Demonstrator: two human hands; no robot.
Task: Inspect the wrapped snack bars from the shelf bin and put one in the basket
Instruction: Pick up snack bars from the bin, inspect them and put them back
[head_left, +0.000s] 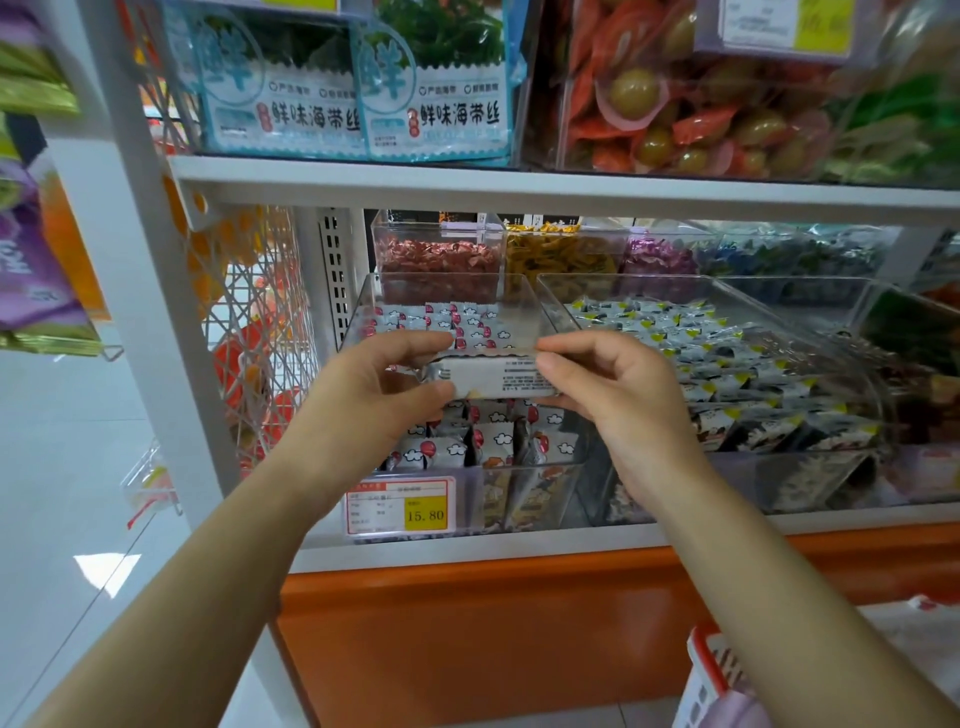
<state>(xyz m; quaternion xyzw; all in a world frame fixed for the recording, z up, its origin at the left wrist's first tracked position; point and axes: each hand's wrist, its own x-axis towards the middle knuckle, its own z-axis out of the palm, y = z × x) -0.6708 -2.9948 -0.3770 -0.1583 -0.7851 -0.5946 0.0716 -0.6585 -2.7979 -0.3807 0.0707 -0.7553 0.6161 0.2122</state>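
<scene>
Facing you is a white shelf unit (519, 184) with an orange base panel (467, 623) under its lower tier. The top tier carries blue-and-white seaweed packs (436, 88). On the lower tier sits a clear shelf bin (519, 493), and in it lie wrapped snack bars (493, 441) in white wrappers printed with red and cloud shapes. Just to its right stands a second clear bin (779, 478) of black, white and yellow packets.

At the lower right edge you can see one corner of the basket (704, 670), red-rimmed with a white lattice wall. It is well below your hands, and what it holds is out of view.

Your left hand (374, 384) pinches the left end of a single snack bar (493, 376), thumb beneath and fingers over the top. Your right hand (613, 384) pinches the right end with its fingers curled round it. You hold the bar level in the air in front of the shelf bin, above the bars in its front part, with the small-print side turned toward you.

A price tag (400, 506) on the bin's front reads 15.80 on yellow.
</scene>
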